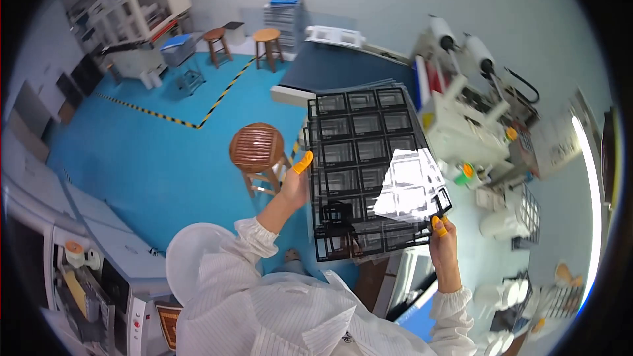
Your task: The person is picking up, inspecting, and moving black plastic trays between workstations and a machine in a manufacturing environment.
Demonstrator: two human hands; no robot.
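In front of my body I hold up a glossy clear sheet (356, 168) printed with a grid of black rectangular frames. Several layers show at its top edge, and a bright white reflection covers its right part. My left hand (295, 188) grips the left edge, with an orange finger cot on the thumb. At the lower right corner, my right hand (444, 244) pinches the edge, also wearing orange finger cots. One black frame (444, 202) by that hand sits askew from the grid. The fingers behind the sheet are hidden.
A round wooden stool (258, 148) stands left of the sheet. Beyond it is a dark flat table or belt (349, 69). A white machine with rolls (455, 118) is at the right. Yellow-black tape (227, 92) marks the blue floor, and a cabinet (99, 224) stands at the lower left.
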